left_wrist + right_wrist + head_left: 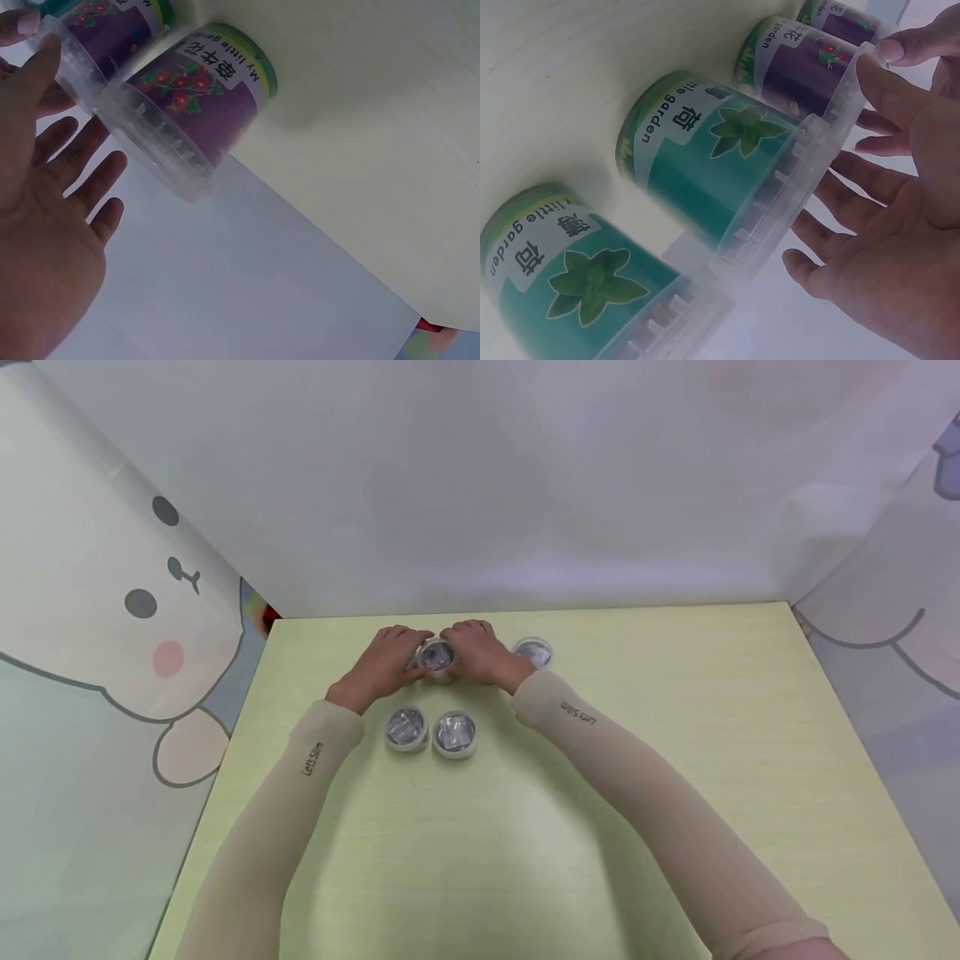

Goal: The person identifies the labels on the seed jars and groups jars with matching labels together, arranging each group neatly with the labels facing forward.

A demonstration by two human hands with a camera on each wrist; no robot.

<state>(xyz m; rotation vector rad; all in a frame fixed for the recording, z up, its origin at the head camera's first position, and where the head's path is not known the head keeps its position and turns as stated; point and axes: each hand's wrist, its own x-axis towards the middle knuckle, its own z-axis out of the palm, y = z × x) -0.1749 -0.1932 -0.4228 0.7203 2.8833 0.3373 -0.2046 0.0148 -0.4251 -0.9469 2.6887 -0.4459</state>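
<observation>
At the back of the table both hands meet at a lidded plastic tub (437, 657), a grow kit with a purple "My little garden" label. My left hand (386, 664) holds its rim from the left, thumb on the near side. From the right, my right hand (477, 653) holds the same rim, thumb also near. In the left wrist view a second purple-labelled tub (206, 94) stands beside the held one, largely hidden by the left hand from above. A green-labelled tub (705, 150) with a mint leaf picture stands by the right hand's fingers.
Another green-labelled tub (577, 277) stands further right; from above, a lidded tub (534, 651) shows by the right wrist. Nearer stand two more tubs, left (407, 728) and right (455, 734), silvery packets showing through their lids. The pale table (675, 735) ends at a white backdrop (487, 510).
</observation>
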